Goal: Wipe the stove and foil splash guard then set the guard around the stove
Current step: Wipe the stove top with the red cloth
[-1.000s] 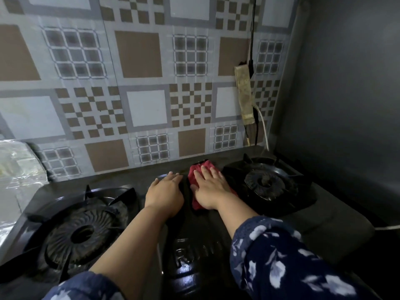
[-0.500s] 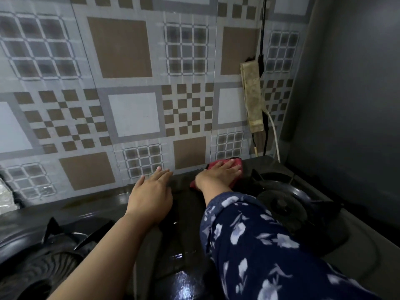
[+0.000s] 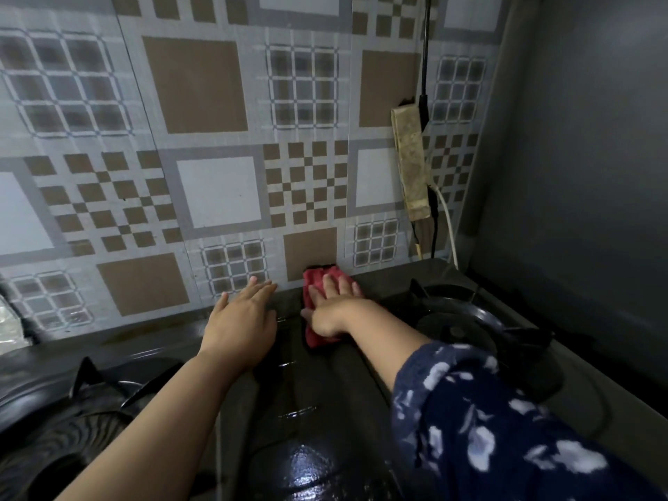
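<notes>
A black two-burner gas stove (image 3: 325, 410) fills the lower half of the view, its middle strip wet and shiny. My right hand (image 3: 332, 305) lies flat on a red cloth (image 3: 313, 334) and presses it onto the stove's back middle, close to the wall. My left hand (image 3: 242, 320) rests flat on the stove just left of the cloth, fingers spread, holding nothing. A bit of crinkled foil splash guard (image 3: 8, 325) shows at the far left edge, off the stove.
The left burner (image 3: 72, 428) and right burner (image 3: 459, 330) flank my arms. A patterned tiled wall (image 3: 217, 182) rises directly behind the stove. A dirty power strip (image 3: 410, 160) with cables hangs on it at the right. A dark grey side wall (image 3: 578, 175) closes the right.
My right hand has pushed the red cloth away from me, from the stove's centre to its back edge by the wall. My left hand slid forward too. The camera has moved closer.
</notes>
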A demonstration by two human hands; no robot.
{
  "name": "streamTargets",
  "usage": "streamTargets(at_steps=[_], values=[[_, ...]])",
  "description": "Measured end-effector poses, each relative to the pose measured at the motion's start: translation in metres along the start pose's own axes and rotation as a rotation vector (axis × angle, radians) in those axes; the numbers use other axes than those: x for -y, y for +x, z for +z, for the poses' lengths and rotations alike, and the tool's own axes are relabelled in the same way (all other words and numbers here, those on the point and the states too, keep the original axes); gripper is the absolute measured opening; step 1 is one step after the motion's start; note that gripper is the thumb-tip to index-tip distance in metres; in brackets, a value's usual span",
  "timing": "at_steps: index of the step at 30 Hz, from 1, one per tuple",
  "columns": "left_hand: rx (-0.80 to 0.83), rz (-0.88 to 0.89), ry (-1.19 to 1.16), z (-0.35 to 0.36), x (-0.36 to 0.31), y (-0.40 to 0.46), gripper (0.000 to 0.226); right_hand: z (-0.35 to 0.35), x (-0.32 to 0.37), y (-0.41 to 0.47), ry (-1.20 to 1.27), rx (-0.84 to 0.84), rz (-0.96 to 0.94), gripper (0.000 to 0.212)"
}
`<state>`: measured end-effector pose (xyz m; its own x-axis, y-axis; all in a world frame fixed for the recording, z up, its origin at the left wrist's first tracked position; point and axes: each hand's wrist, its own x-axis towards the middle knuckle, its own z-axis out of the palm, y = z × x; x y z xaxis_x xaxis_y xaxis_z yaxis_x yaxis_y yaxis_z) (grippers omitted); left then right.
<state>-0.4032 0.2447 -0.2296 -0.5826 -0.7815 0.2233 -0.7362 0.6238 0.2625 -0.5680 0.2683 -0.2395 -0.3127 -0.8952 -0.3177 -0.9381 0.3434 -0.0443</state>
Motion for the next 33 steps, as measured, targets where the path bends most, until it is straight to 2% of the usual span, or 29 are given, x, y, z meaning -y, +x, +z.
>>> streamTargets(at_steps=[5,10,20,24,28,31,33], values=[[-0.022,0.001,0.015,-0.003,-0.005,-0.007,0.054,-0.026,-0.022,0.002,-0.237,0.181,-0.203,0.074],[-0.034,0.027,0.016,0.002,-0.006,-0.002,0.054,-0.037,-0.047,0.015,-0.132,0.186,-0.322,0.09],[-0.092,0.074,0.084,0.005,0.003,0.014,0.055,-0.055,-0.113,0.049,-0.132,0.245,-0.102,0.078],[-0.018,0.021,0.085,0.007,0.01,0.009,0.053,-0.055,-0.093,0.046,-0.181,0.228,-0.018,0.075],[0.038,-0.077,0.071,0.001,0.013,-0.003,0.051,-0.055,-0.045,0.04,-0.154,0.284,0.008,0.068],[0.106,-0.153,0.103,-0.008,0.015,-0.017,0.052,-0.043,0.002,0.039,-0.119,0.277,-0.031,0.07],[0.152,-0.203,0.143,-0.014,0.018,-0.03,0.053,-0.03,0.031,0.025,-0.122,0.194,-0.083,0.073]])
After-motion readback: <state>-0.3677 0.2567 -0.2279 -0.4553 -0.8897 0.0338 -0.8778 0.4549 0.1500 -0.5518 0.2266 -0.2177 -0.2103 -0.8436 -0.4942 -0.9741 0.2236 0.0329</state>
